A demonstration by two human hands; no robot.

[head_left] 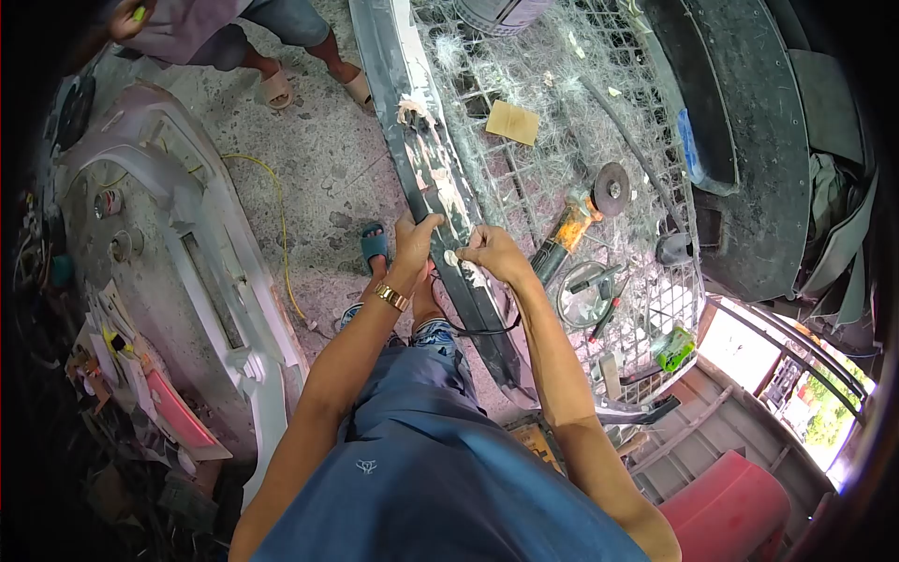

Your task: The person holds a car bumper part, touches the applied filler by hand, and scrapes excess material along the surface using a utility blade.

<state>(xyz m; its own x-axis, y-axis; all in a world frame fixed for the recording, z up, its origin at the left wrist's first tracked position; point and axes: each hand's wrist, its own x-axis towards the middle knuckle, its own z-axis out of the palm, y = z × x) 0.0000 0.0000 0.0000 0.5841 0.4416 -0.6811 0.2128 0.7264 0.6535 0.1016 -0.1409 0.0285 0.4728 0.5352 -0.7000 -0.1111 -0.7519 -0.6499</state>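
Note:
A long dark car bumper point(407, 155), streaked with pale filler point(448, 192), lies lengthwise in front of me across the edge of a wire mesh rack. My left hand point(413, 242), with a gold watch on the wrist, grips its left edge, thumb on top. On the opposite edge, my right hand point(494, 253) holds the bumper with its fingers curled and thumb over the filler patches. The undersides of both grips are hidden. Just right of my right hand, an angle grinder point(567, 229) with a round disc rests on the mesh.
Fibre-strewn wire mesh point(524, 178) carries a tan sandpaper piece point(512, 123), a bucket point(501, 11) and a green item point(674, 349). A grey bumper point(201, 253) stands left, near a yellow hose point(281, 215). Another person's sandalled feet point(278, 89) are at top left.

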